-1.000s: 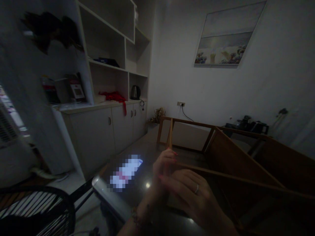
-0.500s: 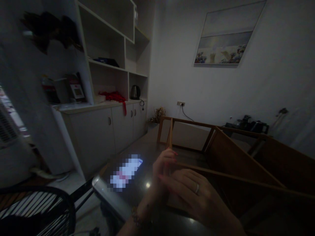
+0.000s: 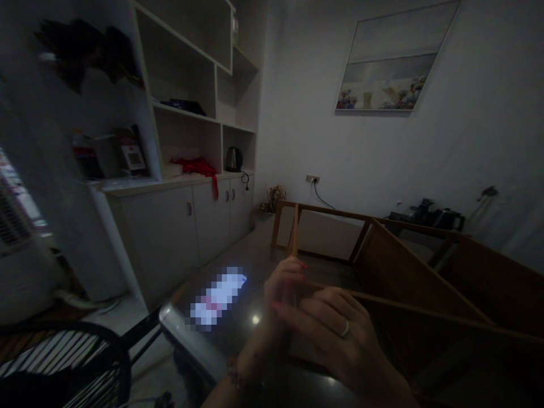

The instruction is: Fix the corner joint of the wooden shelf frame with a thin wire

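Observation:
A brown wooden frame (image 3: 425, 314) with panels lies on the dark glossy table (image 3: 238, 340). My left hand (image 3: 283, 292), with a bracelet on its wrist, is closed around the frame's near left corner, where a narrow upright slat (image 3: 294, 229) meets it. Close against it, my right hand (image 3: 340, 340), wearing a ring, has its fingers bent and pinched at the same corner. Whatever sits between the right fingertips is hidden and too dim to make out. A lit phone (image 3: 219, 297), its screen blurred out, lies on the table left of my hands.
A black chair (image 3: 63, 362) stands at the lower left beside the table's metal edge (image 3: 187, 340). White cabinets (image 3: 161, 238) with shelves, a kettle (image 3: 233, 159) and a red cloth (image 3: 198, 166) line the left wall. Dark items (image 3: 429, 215) sit behind the frame.
The right hand has turned slightly, its knuckles rising and its fingers bending more. My left hand, the wooden frame and the phone hold their places.

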Motion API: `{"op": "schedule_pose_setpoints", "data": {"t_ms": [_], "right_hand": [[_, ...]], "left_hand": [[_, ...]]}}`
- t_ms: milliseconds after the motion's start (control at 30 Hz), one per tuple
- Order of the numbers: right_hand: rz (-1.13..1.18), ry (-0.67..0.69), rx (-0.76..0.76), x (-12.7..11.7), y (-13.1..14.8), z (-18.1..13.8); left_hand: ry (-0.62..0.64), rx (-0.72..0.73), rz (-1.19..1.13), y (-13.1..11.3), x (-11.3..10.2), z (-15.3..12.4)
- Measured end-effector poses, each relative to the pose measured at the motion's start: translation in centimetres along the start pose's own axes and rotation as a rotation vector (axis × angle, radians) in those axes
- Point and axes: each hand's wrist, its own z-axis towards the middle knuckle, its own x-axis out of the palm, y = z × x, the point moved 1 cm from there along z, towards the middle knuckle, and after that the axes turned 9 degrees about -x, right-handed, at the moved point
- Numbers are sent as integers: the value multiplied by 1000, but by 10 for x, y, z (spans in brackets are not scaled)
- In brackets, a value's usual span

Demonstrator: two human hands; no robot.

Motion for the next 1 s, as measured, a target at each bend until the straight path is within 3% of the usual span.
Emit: {"op": "schedule_pose_setpoints", "data": {"t_ms": [300, 667, 1000], "right_hand": [[133, -111, 97, 5, -3, -7], [-55, -13, -10, -2, 1, 1], [58, 60, 1, 11, 0, -6]], "left_hand": [[52, -32, -37, -14, -2, 2], [-35, -6, -17, -9, 2, 0], [-28, 4, -2, -9, 3, 2]]}}
